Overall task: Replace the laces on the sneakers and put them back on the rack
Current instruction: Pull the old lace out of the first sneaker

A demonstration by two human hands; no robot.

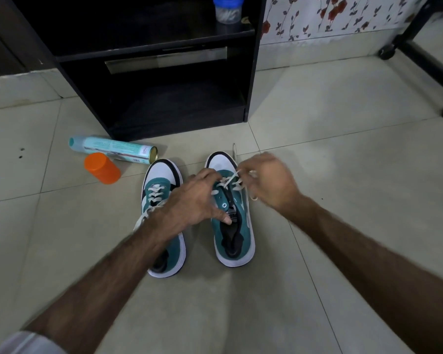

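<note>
Two teal, white and black sneakers stand side by side on the tiled floor. The left sneaker (161,180) carries a white lace through its eyelets. The right sneaker (237,241) is laced only near the toe, with lower eyelets bare. My left hand (192,203) rests over the right sneaker's inner side, thumb pressing on the tongue. My right hand (269,182), blurred, pinches the white lace (229,180) above the toe end. One lace end (234,149) lies on the floor beyond the toe. The black rack (251,80) stands behind.
A pale teal spray can (113,148) lies on its side left of the sneakers, with an orange cap-shaped container (102,168) in front of it. A blue-lidded jar (228,8) sits on the rack's upper shelf. Black wheeled frame legs (425,60) stand at the far right.
</note>
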